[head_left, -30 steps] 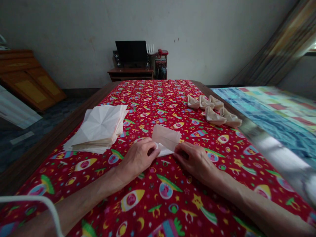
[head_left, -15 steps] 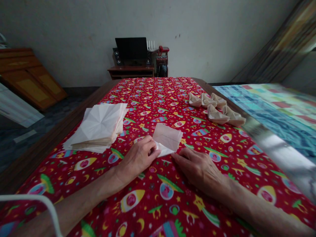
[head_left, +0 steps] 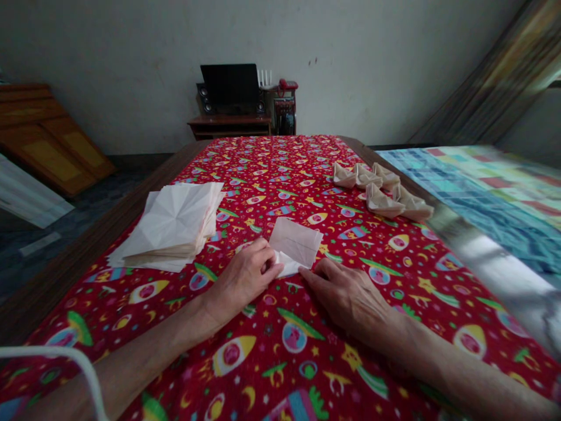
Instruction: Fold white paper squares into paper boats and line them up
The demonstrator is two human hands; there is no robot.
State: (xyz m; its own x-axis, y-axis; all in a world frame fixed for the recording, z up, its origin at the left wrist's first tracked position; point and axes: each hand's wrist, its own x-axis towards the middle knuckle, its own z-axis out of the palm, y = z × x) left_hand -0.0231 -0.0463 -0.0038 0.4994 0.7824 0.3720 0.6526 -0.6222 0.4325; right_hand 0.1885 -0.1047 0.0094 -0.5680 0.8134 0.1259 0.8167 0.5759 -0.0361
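A small sheet of folded white paper (head_left: 298, 238) lies on the red patterned tablecloth in front of me, its near edge turned up into a brighter fold. My left hand (head_left: 250, 268) is closed on the paper's left end, thumb and forefinger together at the fold. At the near right corner, the forefinger of my right hand (head_left: 346, 290) presses on the fold while its other fingers are curled under. My right thumb is mostly hidden. To the left rests a stack of creased paper sheets (head_left: 173, 219).
Several folded paper boats (head_left: 383, 202) stand at the table's right side. A white cable (head_left: 65, 352) arcs across the lower left. Beyond the far end are a monitor (head_left: 231, 85) and a red telephone (head_left: 287, 85). A bed (head_left: 477, 199) is on the right.
My right forefinger has slid slightly left onto the near fold of the paper. The left hand keeps its grip, and the whole view has shifted a little.
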